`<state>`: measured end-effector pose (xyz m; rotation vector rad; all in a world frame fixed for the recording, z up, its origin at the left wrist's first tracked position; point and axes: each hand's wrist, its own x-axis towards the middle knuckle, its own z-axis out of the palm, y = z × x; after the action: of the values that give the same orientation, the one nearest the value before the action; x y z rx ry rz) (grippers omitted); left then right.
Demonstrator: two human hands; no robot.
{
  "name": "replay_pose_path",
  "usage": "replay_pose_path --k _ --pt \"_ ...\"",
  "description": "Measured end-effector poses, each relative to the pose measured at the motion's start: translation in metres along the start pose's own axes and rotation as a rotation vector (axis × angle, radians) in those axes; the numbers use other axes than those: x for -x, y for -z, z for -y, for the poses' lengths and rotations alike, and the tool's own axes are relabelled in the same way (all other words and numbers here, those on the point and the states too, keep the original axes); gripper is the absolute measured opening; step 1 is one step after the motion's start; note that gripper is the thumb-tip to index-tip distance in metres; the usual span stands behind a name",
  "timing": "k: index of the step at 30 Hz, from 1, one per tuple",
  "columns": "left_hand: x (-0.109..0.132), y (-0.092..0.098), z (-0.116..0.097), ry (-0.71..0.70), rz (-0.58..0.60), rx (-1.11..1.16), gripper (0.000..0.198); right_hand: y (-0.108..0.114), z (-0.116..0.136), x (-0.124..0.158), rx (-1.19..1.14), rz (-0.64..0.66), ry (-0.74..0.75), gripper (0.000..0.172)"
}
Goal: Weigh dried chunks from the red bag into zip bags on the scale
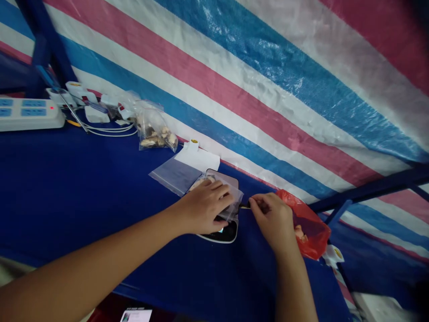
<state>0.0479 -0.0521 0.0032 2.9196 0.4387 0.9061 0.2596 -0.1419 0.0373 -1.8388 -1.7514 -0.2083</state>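
Note:
My left hand (209, 205) lies over a clear plastic bag (236, 195), its fingers curled on the film and its thumb lower, near the lit display. Pale pieces (201, 182) show in the bag behind my knuckles. Under the bag is a digital scale (231, 232) with a dark front and white rim, largely covered. Just right of the scale, my right hand (271, 217) pinches a small thin piece, dark with a yellowish edge (246, 207); its kind is too small to make out. The piece's tip points toward the bag.
Beyond the scale lie a flat clear bag (177, 172) and a white sheet (197, 156). A filled zip bag (156, 134), cables (110, 129) and a power strip (30, 114) sit at left. A red plastic bag (311, 228) is beside my right wrist. Striped tarp (234, 89) hangs behind.

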Motion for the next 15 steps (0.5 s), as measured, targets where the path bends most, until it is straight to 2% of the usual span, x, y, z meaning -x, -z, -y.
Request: replay_pose_path --k 3,7,12,15 --pt "0.002 -0.005 0.013 -0.033 -0.010 0.003 0.036 -0.012 0.009 0.000 0.002 -0.069 0.025 0.013" --pt "-0.001 -0.012 0.018 -0.052 -0.048 0.016 0.014 -0.025 0.017 0.001 -0.045 -0.150 -0.017 0.015" --pt "-0.004 -0.015 0.018 -0.084 -0.056 0.041 0.023 -0.038 0.016 0.003 -0.169 -0.135 -0.157 0.018" --pt "-0.005 -0.015 0.016 -0.105 -0.113 0.048 0.023 -0.043 0.014 0.003 -0.295 -0.078 -0.268 0.024"
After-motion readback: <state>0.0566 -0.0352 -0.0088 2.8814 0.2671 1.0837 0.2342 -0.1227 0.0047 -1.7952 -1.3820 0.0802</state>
